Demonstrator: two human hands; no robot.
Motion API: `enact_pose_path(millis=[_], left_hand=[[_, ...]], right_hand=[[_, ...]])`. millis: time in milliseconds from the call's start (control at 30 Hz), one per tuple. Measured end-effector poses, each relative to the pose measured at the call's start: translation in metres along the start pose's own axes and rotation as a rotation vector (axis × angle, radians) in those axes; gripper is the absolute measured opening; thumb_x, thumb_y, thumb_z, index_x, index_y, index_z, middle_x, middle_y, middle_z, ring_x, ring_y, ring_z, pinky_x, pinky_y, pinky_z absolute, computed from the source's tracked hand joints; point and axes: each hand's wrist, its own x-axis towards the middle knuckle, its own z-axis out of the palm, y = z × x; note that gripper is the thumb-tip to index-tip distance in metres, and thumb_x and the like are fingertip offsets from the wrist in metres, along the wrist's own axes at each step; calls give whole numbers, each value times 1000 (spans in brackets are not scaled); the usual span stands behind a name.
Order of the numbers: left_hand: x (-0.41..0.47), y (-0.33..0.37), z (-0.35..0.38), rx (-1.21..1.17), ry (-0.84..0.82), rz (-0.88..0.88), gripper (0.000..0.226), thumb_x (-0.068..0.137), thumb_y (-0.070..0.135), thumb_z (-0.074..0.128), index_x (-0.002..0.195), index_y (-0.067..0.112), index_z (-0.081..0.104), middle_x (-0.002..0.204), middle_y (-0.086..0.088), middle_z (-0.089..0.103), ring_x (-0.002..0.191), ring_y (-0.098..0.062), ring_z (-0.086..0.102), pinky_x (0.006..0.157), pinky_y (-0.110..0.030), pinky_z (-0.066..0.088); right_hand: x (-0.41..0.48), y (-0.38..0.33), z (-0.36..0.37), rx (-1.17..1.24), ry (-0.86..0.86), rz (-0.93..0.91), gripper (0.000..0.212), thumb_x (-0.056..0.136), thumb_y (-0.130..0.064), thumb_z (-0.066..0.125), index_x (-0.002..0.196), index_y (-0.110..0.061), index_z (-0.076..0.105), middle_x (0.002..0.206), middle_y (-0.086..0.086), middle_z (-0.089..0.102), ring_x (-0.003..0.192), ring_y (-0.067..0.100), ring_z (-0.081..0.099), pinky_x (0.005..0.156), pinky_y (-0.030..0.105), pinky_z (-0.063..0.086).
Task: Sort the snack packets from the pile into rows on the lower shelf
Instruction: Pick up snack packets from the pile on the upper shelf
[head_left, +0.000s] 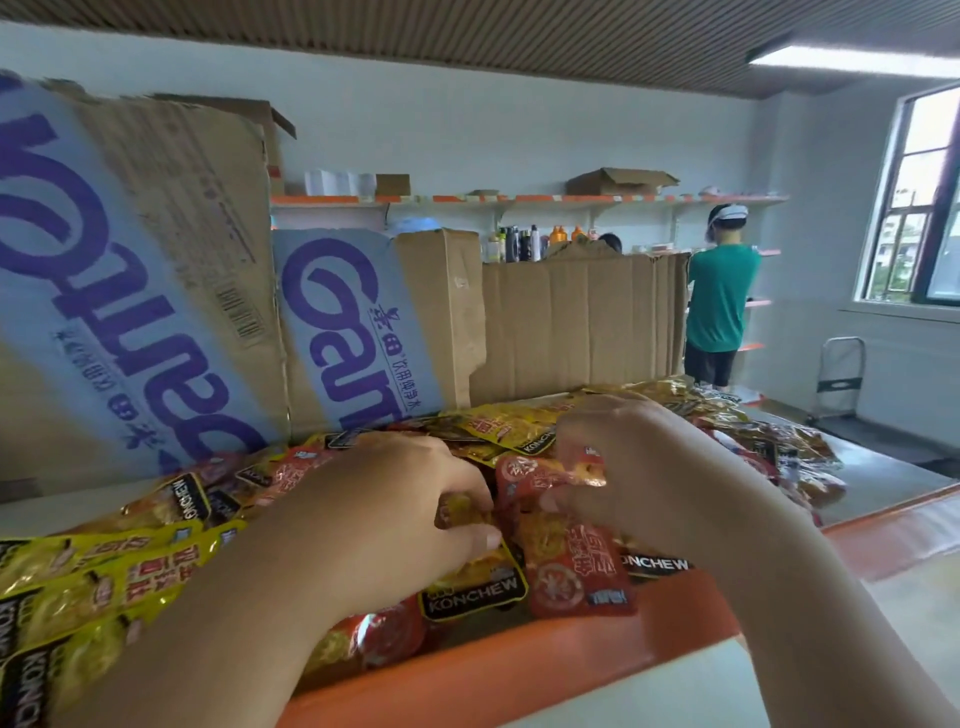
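While 2 bare hands dig into the middle of the stock, the biggest hazard looks to be the tall, flattened brown cardboard cartons with blue-and-purple lettering, which lean just behind the packets. A hard shove backward could tip them or push packets under their edges.

Next comes the white shelf with the orange front lip. Packets lie right up to that lip, and a sweeping forearm could well send some over it.

The heap of glossy yellow and red foil snack packets covers the shelf board from the left edge of the frame to the far right, between cartons and lip. Its foil is slick, crinkled and overlapping, so colours may end up mixed in a row, or 1 tug may drag several neighbours out of line. At left, yellow packets lie roughly side by side; elsewhere red and yellow are jumbled.

The left hand is curled, thumb and fingers pinching a yellow packet at the heap's centre. The right hand, just beside it, is also curled, its fingers closed on the upper part of a red packet.

The packets whose print can be read carry a black band marked KONCHEW, and a loose pinch on such foil could let 1 slip.
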Motion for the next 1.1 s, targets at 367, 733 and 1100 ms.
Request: enact_pose_path(millis=[367,733,1100], left_hand=[[10,37,-6,185,9,211,72,93,25,66,138,71,33,122,29,48,115,-1,44,96,-34,49],[47,84,-8,500,-257,294,94,89,7,62,146,70,19,163,15,23,136,-19,27,107,-43,34],[26,91,-41,176,311,265,81,67,76,68,139,45,51,130,33,55,115,21,42,95,-7,35]], right_hand=[[-14,23,-11,248,112,152,30,76,-48,80,86,-43,53,77,-20,60,59,0,52,51,23,41],[-59,62,-20,490,390,219,35,69,-63,72,95,-46,57,84,-19,67,67,8,63,58,33,56],[-79,78,-21,634,580,228,33,78,-46,80,102,-43,58,82,-16,68,70,7,64,58,27,53]])
